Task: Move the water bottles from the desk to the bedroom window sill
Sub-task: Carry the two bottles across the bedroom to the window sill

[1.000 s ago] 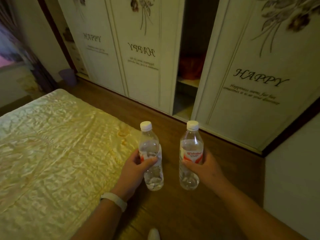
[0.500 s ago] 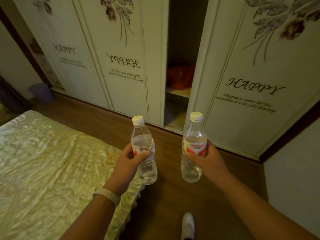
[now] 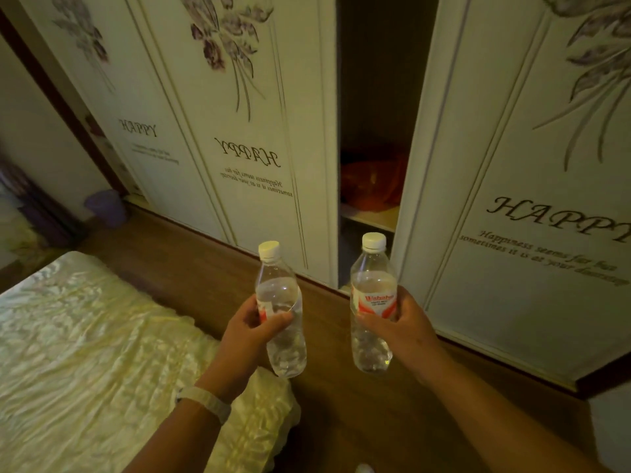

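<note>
- The room is dim and yellow-lit, so fine detail is soft. No window sill appears in the view.
- A wardrobe (image 3: 512, 165) with pale sliding doors fills the background; its tops and its right edge are cut off by the frame. Each door bears a flower print and the word "HAPPY".
- Between two doors a dark gap shows a shelf holding an orange bundle (image 3: 374, 179); what it is cannot be made out.
- A small purple bin (image 3: 106, 207) stands on the wooden floor (image 3: 358, 421) at far left, blurred.
- A bed (image 3: 85, 353) with a shiny cream cover takes up the lower left, running out of frame.
- The left hand (image 3: 251, 336) is wrapped around the middle of the left bottle (image 3: 281, 312), upright with a slight tilt, white cap on top. A white wristband (image 3: 208, 402) sits on that wrist.
- The right hand (image 3: 401, 329) grips the right bottle (image 3: 373, 302) at its red and white label, whose lettering is too blurred to read surely; the fingers cover part of it.
- Both clear bottles are held in the air side by side, near each other but apart, above the floor just beside the bed's corner.
</note>
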Demonstrator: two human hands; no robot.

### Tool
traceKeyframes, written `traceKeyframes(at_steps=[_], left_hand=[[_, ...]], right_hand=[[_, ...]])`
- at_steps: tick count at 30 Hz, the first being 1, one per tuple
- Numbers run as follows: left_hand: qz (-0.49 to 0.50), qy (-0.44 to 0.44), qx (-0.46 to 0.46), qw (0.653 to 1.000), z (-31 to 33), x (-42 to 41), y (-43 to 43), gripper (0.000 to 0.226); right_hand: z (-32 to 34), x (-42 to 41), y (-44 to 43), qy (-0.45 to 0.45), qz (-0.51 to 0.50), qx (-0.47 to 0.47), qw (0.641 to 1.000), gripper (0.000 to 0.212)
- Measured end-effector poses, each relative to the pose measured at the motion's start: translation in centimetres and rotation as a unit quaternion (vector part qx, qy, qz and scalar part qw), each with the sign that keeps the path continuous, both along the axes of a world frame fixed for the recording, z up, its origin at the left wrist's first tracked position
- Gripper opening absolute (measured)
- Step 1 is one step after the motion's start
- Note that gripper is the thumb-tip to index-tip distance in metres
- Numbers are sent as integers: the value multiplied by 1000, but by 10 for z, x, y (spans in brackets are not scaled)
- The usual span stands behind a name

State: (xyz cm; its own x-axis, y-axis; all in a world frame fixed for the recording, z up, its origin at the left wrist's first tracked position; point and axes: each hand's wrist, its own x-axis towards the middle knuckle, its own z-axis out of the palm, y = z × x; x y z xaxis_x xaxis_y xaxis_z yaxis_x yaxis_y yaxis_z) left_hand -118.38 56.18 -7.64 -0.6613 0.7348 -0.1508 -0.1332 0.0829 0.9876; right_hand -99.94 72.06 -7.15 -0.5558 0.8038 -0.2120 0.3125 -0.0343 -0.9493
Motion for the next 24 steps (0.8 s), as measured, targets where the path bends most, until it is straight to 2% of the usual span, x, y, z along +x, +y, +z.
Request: traceKeyframes(at_steps=[6, 12, 16, 22, 24], left_hand=[[5, 7, 11, 1000, 11, -34, 65, 33], [20, -1, 1, 1000, 6, -88, 111, 32], [28, -10, -7, 1000, -10, -139, 139, 35], [42, -41, 5, 998, -34, -240, 187, 54], [51, -49, 14, 997, -35, -273, 200, 48]], right_hand=[[10, -45, 71, 5, 6, 4, 1000, 64], [3, -105, 122, 4, 39, -8, 999, 55], [-11, -161, 150, -2, 62, -19, 998, 52], [-27, -264, 200, -30, 87, -14, 996, 51], [-27, -299, 214, -32, 106, -15, 994, 48]])
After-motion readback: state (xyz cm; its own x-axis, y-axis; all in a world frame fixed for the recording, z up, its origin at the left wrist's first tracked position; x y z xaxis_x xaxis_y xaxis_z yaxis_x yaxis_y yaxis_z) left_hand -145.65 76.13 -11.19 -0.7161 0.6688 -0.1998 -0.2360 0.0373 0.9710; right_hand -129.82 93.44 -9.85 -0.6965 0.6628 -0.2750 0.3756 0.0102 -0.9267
